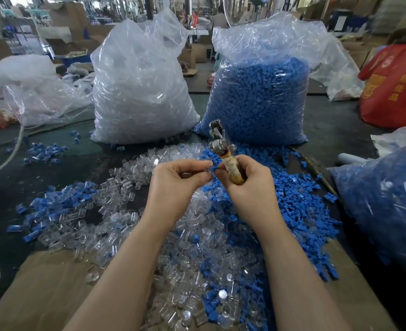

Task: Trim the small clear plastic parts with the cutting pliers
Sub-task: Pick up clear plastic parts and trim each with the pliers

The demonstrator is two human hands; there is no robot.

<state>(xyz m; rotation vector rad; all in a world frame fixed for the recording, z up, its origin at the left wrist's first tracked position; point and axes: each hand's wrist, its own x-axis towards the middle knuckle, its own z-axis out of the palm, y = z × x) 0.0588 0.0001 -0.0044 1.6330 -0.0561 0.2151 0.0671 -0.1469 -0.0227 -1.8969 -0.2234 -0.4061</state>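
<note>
My right hand [248, 185] grips the tape-wrapped handle of the cutting pliers [221, 149], whose metal jaws point up and away. My left hand [177, 185] pinches a small clear plastic part [203, 168] between thumb and fingertips. My right fingertips pinch a small blue piece [216, 168] against it, just left of the pliers' handle. The two hands meet above a heap of loose clear plastic parts [197, 247] spread over the dark table [66, 161]. Loose blue parts [300, 201] lie mixed in and to the right.
At the back stand a big bag of clear parts [140, 91] and a big bag of blue parts [261, 96]. Another bag of blue parts [383, 199] sits at the right edge, a red bag [395, 87] behind it. Cardboard [42, 290] covers the near table edge.
</note>
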